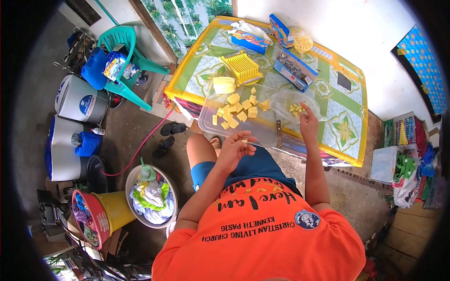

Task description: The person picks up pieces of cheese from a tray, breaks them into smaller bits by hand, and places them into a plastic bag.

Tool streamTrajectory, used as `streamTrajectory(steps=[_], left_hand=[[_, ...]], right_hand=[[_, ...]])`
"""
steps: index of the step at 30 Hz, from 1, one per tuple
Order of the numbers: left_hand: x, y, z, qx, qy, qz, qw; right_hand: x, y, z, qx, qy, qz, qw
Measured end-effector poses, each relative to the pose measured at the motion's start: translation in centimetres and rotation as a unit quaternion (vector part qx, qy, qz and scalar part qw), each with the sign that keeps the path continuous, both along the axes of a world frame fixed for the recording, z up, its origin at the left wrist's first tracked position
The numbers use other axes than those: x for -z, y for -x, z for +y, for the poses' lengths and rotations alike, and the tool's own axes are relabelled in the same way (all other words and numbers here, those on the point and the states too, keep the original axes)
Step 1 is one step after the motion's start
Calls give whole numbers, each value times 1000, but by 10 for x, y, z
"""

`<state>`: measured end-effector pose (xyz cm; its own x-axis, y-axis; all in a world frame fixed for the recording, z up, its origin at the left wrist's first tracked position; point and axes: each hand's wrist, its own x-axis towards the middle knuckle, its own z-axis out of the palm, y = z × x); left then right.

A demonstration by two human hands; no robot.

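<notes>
My left hand (236, 149) is over the near edge of a clear plastic tray (260, 133), fingers curled around a small yellow piece (244, 141). Several pale yellow chunks (233, 112) lie loose in the tray, and a larger yellow block (224, 85) sits at its far left corner. My right hand (308, 124) pinches the rim of a clear plastic bag (283, 98) to the right of the tray. Inside the bag are small yellow bits (296, 110). A knife (279, 134) rests by the tray's right end, between my hands.
Behind the tray stand a yellow slotted plastic rack (241, 68), blue boxes (295, 70) and a tub of yellow pieces (302, 43). A dark flat square (344, 81) lies on the tablecloth (344, 129). Left of me are a green chair (126, 44) and a laundry basin (152, 194).
</notes>
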<state>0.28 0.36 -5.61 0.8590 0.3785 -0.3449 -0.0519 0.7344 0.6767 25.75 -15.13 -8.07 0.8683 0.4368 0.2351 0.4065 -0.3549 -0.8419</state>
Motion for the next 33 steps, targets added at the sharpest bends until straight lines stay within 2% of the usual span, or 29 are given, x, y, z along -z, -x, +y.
streamTrajectory(steps=[4,7,10,13,16,19,28,31,33], left_hand=[[-3,-1,1,0,24,-3,1000],[-5,-2,2,4,45,3,999],[-9,-2,3,-3,70,-4,998],[-11,-2,4,-4,69,1,998],[-6,-1,6,7,82,-20,996],[-11,1,4,-5,79,-21,997],[-20,0,2,46,76,-56,994],[-19,0,2,61,88,-54,993],[-24,0,2,62,92,-52,992]], right_hand=[[-18,16,7,-4,-25,-12,1000],[-31,39,16,-66,-58,25,996],[-34,61,25,-158,-33,52,986],[-55,92,34,-275,-43,17,960],[-64,114,43,-343,-47,-21,938],[-61,122,49,-361,0,-63,930],[-58,118,50,-351,-23,-43,935],[-58,117,48,-335,-84,65,936],[-50,114,47,-304,-86,188,930]])
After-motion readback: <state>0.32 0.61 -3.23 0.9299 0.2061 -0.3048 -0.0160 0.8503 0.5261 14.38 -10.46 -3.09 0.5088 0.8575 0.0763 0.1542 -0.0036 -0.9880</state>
